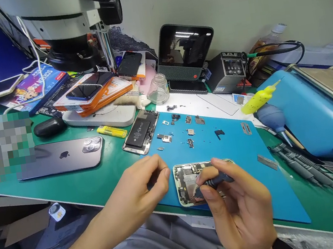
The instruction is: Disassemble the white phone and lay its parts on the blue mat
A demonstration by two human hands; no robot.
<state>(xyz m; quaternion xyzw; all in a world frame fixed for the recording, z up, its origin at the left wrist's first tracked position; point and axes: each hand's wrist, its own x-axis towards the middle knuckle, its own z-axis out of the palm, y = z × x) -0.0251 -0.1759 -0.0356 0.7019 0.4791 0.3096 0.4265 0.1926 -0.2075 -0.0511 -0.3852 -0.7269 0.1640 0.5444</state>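
An opened phone housing (182,183) lies sideways at the front of the blue mat (255,203), its inner parts showing. Over it, my right hand (243,209) grips a dark-handled screwdriver (218,180) between thumb and fingers. The driver slants down to the left, towards the housing's lower left part; whether its tip touches is too small to tell. Just left of the housing is my left hand (145,187), fingers curled and pinched together. What they hold, if anything, is hidden. Behind the housing, small metal phone parts (191,132) and a black piece (219,133) are spread on the mat.
A phone screen assembly (141,132) lies at the mat's back left, near a yellow knife (112,132) and a purple-grey phone (64,155). A microscope (69,30) overhangs the left. Tweezers (303,170), an air blower (271,118) and a blue machine (316,113) stand right.
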